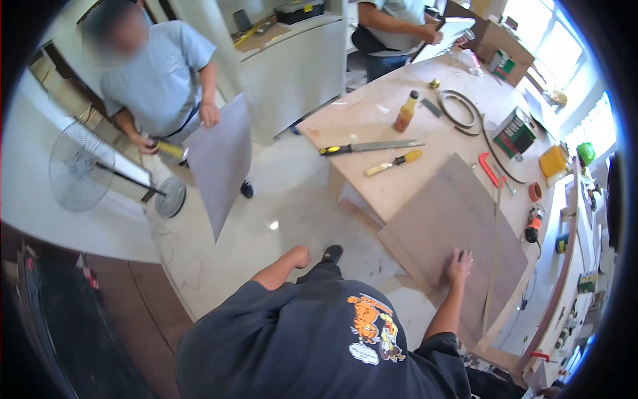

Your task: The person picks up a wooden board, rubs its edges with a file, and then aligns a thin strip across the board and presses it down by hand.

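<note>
My right hand (460, 265) rests on a large brown board (458, 219), its fingers spread on the surface. The board lies flat on the workbench, and a thin strip (493, 266) runs along its right part. My left hand (300, 257) is away from the bench, above the floor in front of my body. Its fingers are curled into a loose fist, and I see nothing in them. Beyond the board lie a file (372, 147) with a black and yellow handle and a yellow-handled chisel (393, 163). A red clamp-like tool (489, 169) is near the board's far right side.
A person (159, 80) at left holds a sheet (222, 159) and a yellow tool; another person (392, 30) stands at the bench's far end. The workbench (345, 120) holds a bottle (406, 112), coiled edging (458, 110), a can (514, 133) and a power tool (533, 225). A fan (83, 166) stands left.
</note>
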### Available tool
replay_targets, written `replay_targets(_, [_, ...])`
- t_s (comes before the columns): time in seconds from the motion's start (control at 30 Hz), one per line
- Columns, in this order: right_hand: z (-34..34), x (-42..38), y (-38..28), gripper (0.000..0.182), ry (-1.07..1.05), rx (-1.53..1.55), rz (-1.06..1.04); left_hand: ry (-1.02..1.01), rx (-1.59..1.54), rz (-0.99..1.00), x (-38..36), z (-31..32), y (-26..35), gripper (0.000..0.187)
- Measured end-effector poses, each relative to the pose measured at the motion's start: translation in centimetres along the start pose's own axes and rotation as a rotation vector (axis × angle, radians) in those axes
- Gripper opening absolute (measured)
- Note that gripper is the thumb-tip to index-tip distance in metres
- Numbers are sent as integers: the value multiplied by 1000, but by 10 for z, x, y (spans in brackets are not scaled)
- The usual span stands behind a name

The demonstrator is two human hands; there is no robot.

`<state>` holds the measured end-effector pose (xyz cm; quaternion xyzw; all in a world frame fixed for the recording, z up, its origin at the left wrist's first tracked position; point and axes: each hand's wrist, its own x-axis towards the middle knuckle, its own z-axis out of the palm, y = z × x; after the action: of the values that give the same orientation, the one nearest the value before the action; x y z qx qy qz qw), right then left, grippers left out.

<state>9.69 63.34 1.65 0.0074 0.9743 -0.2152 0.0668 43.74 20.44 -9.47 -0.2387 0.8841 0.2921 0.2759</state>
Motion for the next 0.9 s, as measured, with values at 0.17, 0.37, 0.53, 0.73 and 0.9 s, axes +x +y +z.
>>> replay_targets(0.17, [-13, -25, -42, 83, -91, -196, 129, -31, 66, 6, 28, -24, -26, 34])
replay_targets(0.37, [-22, -22, -55, 85, -128, -165, 153, -68, 135, -64, 88, -62, -25, 36])
replay_targets(0.53, [-15, -26, -53, 86, -103, -178, 129, -44, 150, -9, 117, -94, 22, 35])
replay_targets(0.73, [-28, -22, -28, 79, -58, -167, -83, 38, -1, 54, 102, -74, 95, 35])
replay_targets(0.9, [-25, -24, -5, 72, 61, -144, -211, -142, 175, 128, 71, 11, 113, 38])
